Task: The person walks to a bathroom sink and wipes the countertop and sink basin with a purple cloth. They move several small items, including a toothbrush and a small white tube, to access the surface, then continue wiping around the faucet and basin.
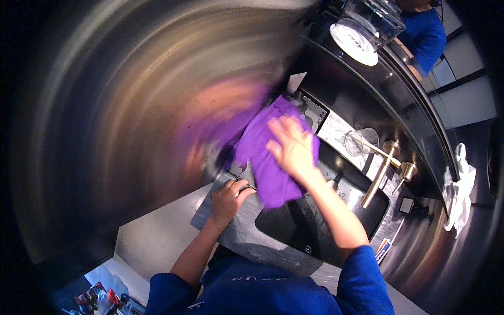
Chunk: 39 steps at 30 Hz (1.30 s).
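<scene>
A purple cloth (pixel 271 157) is spread over a dark flat panel or tray (pixel 313 112), which lies across the sink's left part and has a wet-looking surface. My right hand (pixel 293 151) rests flat on the cloth, slightly blurred, with its fingers apart. At the panel's near edge, my left hand (pixel 228 199) pinches the rim between thumb and fingers. Most of the panel is hidden beneath the cloth. Under my right forearm is the black sink basin (pixel 291 232), with drops on its surface.
A brass faucet (pixel 378 181) and brass handle (pixel 408 171) stand behind the basin. Beside them is a clear cup (pixel 362 141) with a stick-like item. Grey marbled counter (pixel 271 252) frames the sink. A shiny metal wall (pixel 130 118) rises left; white gloves (pixel 458 189) hang right.
</scene>
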Available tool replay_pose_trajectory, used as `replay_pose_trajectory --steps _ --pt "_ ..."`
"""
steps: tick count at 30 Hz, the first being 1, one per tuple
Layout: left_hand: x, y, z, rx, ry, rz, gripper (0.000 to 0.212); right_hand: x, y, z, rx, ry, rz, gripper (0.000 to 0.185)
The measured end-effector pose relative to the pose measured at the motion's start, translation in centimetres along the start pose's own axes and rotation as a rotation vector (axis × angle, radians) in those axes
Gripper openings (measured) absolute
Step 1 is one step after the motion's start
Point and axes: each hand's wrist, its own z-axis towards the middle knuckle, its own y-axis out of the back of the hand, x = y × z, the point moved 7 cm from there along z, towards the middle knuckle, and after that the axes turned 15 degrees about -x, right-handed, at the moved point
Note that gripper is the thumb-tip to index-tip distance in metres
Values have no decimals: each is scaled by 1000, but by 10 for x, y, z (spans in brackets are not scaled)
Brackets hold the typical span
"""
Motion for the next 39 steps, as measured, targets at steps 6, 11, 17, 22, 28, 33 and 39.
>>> replay_pose_trajectory --steps 6,11,17,22,28,33,39 --pt "10 2 -9 -84 -7 11 31 63 -17 -40 268 129 -276 61" --pt "-11 0 6 -5 35 -46 31 -38 14 25 -171 -158 -224 56" --pt "13 3 -12 -113 6 -58 27 41 13 -6 87 -147 263 37" --pt "5 -2 1 27 90 -182 23 -79 4 92 -693 -493 339 43" --pt "9 11 -27 266 282 -202 21 -59 4 89 -608 -545 373 37" --pt "16 38 -54 215 443 -245 18 20 60 -20 -436 -426 632 10" --pt "37 63 -66 88 951 -285 21 -17 42 -116 -593 -564 250 32"
